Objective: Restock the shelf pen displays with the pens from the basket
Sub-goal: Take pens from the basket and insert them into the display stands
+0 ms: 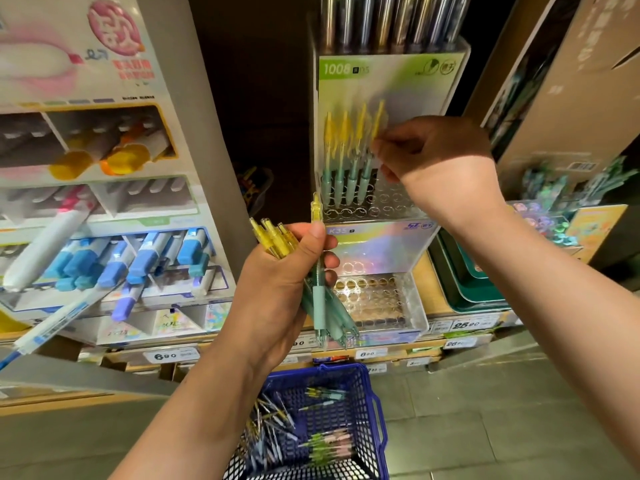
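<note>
While the right hand [434,161] pinches one yellow-and-green pen [369,164] by its upper barrel at the upper display [391,77], the step in hand looks like seating it in a hole, just right of three pens [341,161] standing in the back row. The left hand [287,268], lower and nearer, is curled round a bundle of pens [322,306], tips down. Next comes letting go, then drawing a fresh pen from the bundle and finding a free hole [391,202]. More stock lies in the basket [339,368] on the floor below both hands.
</note>
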Available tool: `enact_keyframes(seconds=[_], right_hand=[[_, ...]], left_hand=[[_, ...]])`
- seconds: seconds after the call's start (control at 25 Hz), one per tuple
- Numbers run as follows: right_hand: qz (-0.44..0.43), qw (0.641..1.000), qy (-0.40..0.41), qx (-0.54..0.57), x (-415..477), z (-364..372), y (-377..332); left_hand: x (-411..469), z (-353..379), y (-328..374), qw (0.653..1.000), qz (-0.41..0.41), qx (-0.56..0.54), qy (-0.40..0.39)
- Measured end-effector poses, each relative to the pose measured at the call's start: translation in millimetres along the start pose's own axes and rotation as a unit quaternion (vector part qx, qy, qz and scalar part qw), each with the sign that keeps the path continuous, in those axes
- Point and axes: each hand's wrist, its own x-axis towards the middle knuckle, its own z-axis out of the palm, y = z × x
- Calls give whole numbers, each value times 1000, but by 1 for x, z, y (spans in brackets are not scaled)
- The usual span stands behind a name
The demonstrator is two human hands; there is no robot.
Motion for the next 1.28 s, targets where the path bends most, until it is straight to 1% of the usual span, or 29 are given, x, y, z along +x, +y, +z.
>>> enact_keyframes(seconds=[0.08,0.12,0.16,0.24,0.28,0.32,0.36,0.48,0.6,0.68,0.76,0.88,1.0,1.2,1.28], right_hand=[[26,999,-6,-45,-9,-2,-1],[51,998,-34,-22,-17,-1,-2],[82,992,-91,36,-27,0,-5],[126,954,-229,148,-43,3,-12],[129,936,-273,180,-47,5,-14],[130,925,-293,203,-49,7,-15],[132,923,-293,212,-49,8,-15],[131,941,-249,187,-48,10,-18],[133,963,-152,179,-43,11,-22],[121,966,-86,212,-35,5,-25],[82,972,-29,218,-26,-2,-28],[-20,985,41,164,-16,-8,-29],[-81,987,65,120,-12,-5,-28],[-119,990,46,51,-7,8,-24],[-155,987,40,13,-8,13,-24]], left_hand=[[0,1,1,1000,11,12,1],[0,2,1,1000,17,21,0],[0,3,1,999,24,33,-2],[0,5,2,997,35,64,-7],[-1,5,1,996,40,80,-10],[-2,5,0,995,41,90,-10],[-3,5,0,995,40,96,-8],[-4,4,2,995,32,99,-4],[-3,2,2,996,17,90,19],[-2,-1,0,997,7,73,31],[-1,-3,0,999,-16,28,30],[0,-6,1,997,-48,-47,25],[-3,-8,1,997,-59,-52,11],[-5,-10,2,996,-71,-47,14],[-5,-11,0,997,-67,-36,23]])
